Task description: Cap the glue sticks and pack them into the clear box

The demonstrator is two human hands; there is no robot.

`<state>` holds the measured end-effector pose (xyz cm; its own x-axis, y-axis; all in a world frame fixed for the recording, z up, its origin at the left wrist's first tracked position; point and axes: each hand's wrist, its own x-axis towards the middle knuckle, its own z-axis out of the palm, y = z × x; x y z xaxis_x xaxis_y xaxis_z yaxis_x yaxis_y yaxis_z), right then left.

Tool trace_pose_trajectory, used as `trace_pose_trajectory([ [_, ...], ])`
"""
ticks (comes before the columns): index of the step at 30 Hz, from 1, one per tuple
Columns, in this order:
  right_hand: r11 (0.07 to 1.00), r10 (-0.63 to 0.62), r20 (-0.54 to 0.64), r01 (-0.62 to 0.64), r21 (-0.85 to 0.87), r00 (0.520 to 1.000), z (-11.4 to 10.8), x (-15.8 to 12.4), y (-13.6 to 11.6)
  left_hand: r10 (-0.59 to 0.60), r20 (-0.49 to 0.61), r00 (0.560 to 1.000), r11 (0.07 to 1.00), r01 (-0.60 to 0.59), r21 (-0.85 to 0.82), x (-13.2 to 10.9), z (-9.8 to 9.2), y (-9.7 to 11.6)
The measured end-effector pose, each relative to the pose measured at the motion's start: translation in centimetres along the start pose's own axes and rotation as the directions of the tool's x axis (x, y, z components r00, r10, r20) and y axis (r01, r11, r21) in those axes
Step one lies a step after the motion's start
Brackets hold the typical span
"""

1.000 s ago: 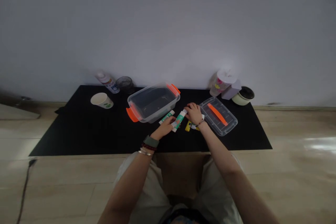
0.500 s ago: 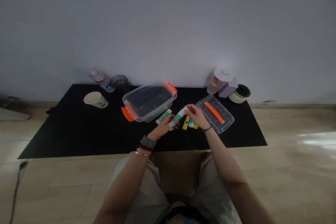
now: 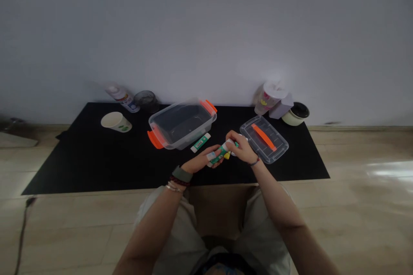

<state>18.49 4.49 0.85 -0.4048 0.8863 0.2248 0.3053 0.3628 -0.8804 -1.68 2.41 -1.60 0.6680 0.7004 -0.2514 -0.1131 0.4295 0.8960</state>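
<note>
Left hand (image 3: 206, 160), palm inward, fingers wrapped around the near-left end of a green-and-white tube (image 3: 222, 151), held tilted over the near middle of the table. Right hand (image 3: 241, 149), fingertips closed on the tube's white far-right end. On the left wrist, a wide grey-green band (image 3: 182, 174), with darker beads and a pale bracelet beside it; on the right, a thin cord bracelet (image 3: 254, 161). One yellow item (image 3: 227, 155), mostly hidden by the hands, its kind not clear. One second tube (image 3: 200, 142), green and white, lying on the black tabletop (image 3: 97, 159) left of the hands, just beside the near wall of the box. One clear box (image 3: 193, 138), lidless, with orange clips at its left and right ends. One clear lid (image 3: 279, 144), flat, right of the right hand, bearing an orange handle (image 3: 263, 137). Far left: one white paper cup (image 3: 118, 123) with green leaf print, one spray can (image 3: 121, 98), one dark glass bowl (image 3: 146, 102). Far right: one clear tumbler (image 3: 265, 101) with white top, one pale carton (image 3: 282, 108), one cream pot (image 3: 292, 118) with black lid.
</note>
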Motion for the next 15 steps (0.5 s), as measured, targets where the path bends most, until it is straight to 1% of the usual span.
trace_pose_trajectory([
  [2, 0.997, -0.022, -0.007, 0.021, -0.078, 1.0, 0.2, -0.1, -0.3, 0.012, 0.049, 0.999, 0.998, -0.015, 0.055, 0.1, 0.4, 0.0],
  [4, 0.99, 0.0, 0.005, 0.001, -0.138, 1.0, 0.7, -0.1, -0.5, 0.023, 0.051, 0.998, 0.993, -0.029, 0.111, 0.1, 0.7, 0.0],
  [7, 0.977, 0.062, 0.0, -0.06, -0.204, 0.998, 1.5, -0.1, -0.5, 0.057, -0.001, 0.998, 0.986, -0.056, 0.158, 0.0, 1.0, -0.3],
  [12, 0.966, 0.118, -0.003, -0.116, -0.233, 0.993, 2.3, 0.3, 0.0, 0.086, -0.075, 0.993, 0.977, -0.07, 0.199, 0.1, 1.5, -1.4],
  [14, 0.955, 0.135, -0.012, -0.133, -0.264, 0.991, 2.5, 0.5, 0.3, 0.121, -0.112, 0.986, 0.96, -0.087, 0.266, 0.2, 1.6, -1.8],
  [15, 0.946, 0.146, -0.016, -0.145, -0.291, 0.989, 2.7, 0.6, 0.4, 0.145, -0.141, 0.979, 0.939, -0.091, 0.332, 0.2, 1.7, -2.0],
])
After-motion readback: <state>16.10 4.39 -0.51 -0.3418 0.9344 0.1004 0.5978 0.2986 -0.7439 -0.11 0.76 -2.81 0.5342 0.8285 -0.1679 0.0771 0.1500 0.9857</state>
